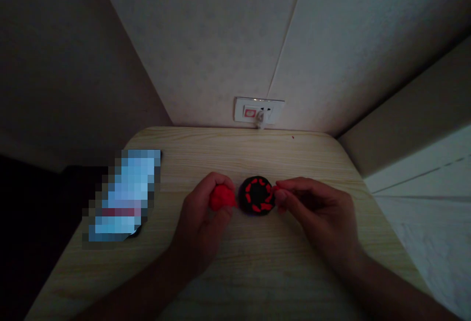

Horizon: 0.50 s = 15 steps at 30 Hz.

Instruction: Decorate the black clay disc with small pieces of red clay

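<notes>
A round black disc point(260, 194) lies on the wooden tabletop between my hands, with several small red pieces set in a ring on its top. My left hand point(206, 218) is curled around a lump of red modelling clay point(222, 197), just left of the disc. At the disc's right edge, my right hand point(320, 208) pinches a small bit of red modelling clay point(276, 190) between thumb and forefinger. The fingertips are close to the rim; whether they touch it I cannot tell.
A blurred-out bright screen point(127, 193), apparently a phone, lies on the left of the table point(235, 272). Behind the table's far edge, a wall socket point(259, 109) holds a plug. A pale panel point(412, 115) stands along the right side. A tiny red speck point(293, 137) sits near the back edge.
</notes>
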Tool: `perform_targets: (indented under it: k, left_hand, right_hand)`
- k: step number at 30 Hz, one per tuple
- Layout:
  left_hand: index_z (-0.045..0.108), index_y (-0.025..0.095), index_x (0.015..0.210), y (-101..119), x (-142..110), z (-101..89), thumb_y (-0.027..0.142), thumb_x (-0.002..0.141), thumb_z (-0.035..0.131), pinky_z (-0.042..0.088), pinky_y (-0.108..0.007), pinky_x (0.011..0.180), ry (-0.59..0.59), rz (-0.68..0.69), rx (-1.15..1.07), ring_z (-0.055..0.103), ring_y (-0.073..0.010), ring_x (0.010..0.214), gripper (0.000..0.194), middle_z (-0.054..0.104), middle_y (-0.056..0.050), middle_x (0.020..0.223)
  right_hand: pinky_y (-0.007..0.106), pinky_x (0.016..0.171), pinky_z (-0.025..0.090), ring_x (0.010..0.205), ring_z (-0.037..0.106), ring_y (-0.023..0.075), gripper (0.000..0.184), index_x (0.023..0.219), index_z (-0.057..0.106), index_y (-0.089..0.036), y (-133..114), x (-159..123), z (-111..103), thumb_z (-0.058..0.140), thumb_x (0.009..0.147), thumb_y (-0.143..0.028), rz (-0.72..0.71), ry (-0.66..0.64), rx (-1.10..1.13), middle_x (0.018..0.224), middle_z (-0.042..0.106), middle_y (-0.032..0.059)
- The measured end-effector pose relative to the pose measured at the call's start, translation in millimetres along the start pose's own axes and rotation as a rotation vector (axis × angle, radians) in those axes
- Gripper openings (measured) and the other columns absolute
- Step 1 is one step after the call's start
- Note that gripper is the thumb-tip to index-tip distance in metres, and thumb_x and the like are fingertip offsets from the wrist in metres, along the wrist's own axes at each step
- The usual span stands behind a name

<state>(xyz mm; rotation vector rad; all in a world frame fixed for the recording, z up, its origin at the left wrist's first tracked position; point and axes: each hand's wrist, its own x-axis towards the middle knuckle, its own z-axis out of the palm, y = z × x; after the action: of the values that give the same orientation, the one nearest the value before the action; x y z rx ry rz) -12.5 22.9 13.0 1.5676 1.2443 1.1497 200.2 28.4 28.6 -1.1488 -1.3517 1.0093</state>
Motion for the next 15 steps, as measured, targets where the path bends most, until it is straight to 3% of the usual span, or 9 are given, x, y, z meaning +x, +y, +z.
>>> perform_targets:
  k: [3,9,15]
  left_hand:
    - [0.060,0.021,0.091,2.3,-0.1,2.2,0.023,0.086,0.061,0.046,-0.025,0.064,-0.018,-0.043,0.039,0.056,-0.0138,0.069,0.006,0.060,0.004,0.078]
    - [0.065,0.022,0.112,5.4,-1.3,11.5,0.023,0.074,0.077,0.050,-0.027,0.064,-0.046,-0.050,0.211,0.062,-0.0154,0.065,0.039,0.066,0.005,0.076]
    - [0.066,0.022,0.111,2.7,-0.8,14.7,0.022,0.072,0.080,0.054,-0.027,0.070,-0.010,-0.031,0.218,0.068,-0.0163,0.073,0.041,0.072,0.003,0.084]
  right_hand:
    - [0.015,0.055,0.058,0.056,0.069,0.0080,0.007,0.087,0.082,-0.028,1.8,2.7,-2.1,0.083,0.081,-0.023,0.076,0.016,0.011,0.075,0.079,-0.0010]
    - [0.015,0.055,0.052,0.060,0.062,0.0067,0.007,0.087,0.083,-0.027,6.8,8.0,-4.6,0.078,0.085,-0.022,0.051,-0.044,-0.010,0.078,0.075,-0.0010]
    - [0.021,0.068,0.055,0.074,0.068,0.0122,0.006,0.085,0.083,-0.025,11.6,9.3,-3.7,0.077,0.087,-0.026,0.064,-0.081,-0.052,0.079,0.075,0.0013]
